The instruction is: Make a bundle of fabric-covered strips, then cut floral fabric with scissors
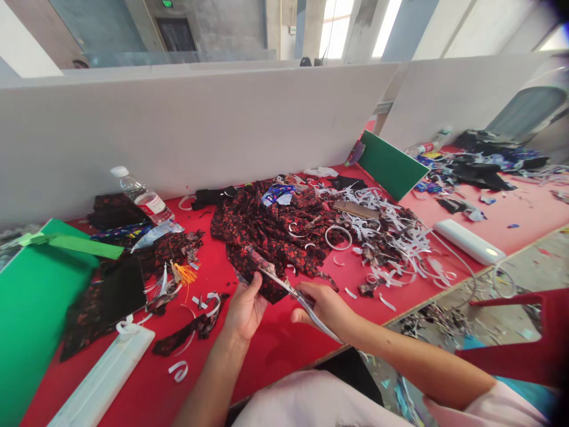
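A large heap of black fabric with a red floral print [271,225] lies bunched on the red table [275,338]. My left hand [246,308] pinches the near edge of this fabric between thumb and fingers. In my right hand [322,305] is a pair of scissors [291,289], its blades pointing up and left to the edge of the cloth by my left fingers. The handles are partly hidden by my right hand. White curled strips and small scraps [391,237] are piled to the right of the fabric.
A plastic bottle [153,204] leans at the back left. Green boards [395,166] stand at both sides. White oblong devices [469,241] lie left and right. A grey partition [186,130] runs behind the table. Scraps litter the floor by a red chair [511,350].
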Demonstrator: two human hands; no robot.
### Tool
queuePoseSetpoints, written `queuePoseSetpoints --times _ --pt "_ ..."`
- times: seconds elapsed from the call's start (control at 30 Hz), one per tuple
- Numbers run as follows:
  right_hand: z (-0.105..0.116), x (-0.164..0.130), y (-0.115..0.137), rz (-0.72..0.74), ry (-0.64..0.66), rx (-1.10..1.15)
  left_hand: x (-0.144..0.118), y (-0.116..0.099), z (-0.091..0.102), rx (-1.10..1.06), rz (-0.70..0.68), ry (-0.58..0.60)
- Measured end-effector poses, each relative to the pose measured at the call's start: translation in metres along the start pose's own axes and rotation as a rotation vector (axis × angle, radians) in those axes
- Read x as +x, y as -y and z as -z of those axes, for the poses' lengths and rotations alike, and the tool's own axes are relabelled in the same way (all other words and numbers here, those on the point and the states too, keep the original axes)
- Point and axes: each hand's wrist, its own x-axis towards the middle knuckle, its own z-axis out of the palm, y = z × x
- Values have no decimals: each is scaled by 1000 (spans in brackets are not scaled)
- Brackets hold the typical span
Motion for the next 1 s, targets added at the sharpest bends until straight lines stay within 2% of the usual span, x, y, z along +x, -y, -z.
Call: queuePoseSetpoints --times 0.27,0.57,1.0 --pt "8 -3 1 41 10 -94 1 -2 1 -35 -28 -31" --pt "4 -6 -5 -11 22 -17 0 -2 -2 -35 -33 -27" --pt "5 -5 0 20 13 -26 0 0 -1 -89 -1 -28"
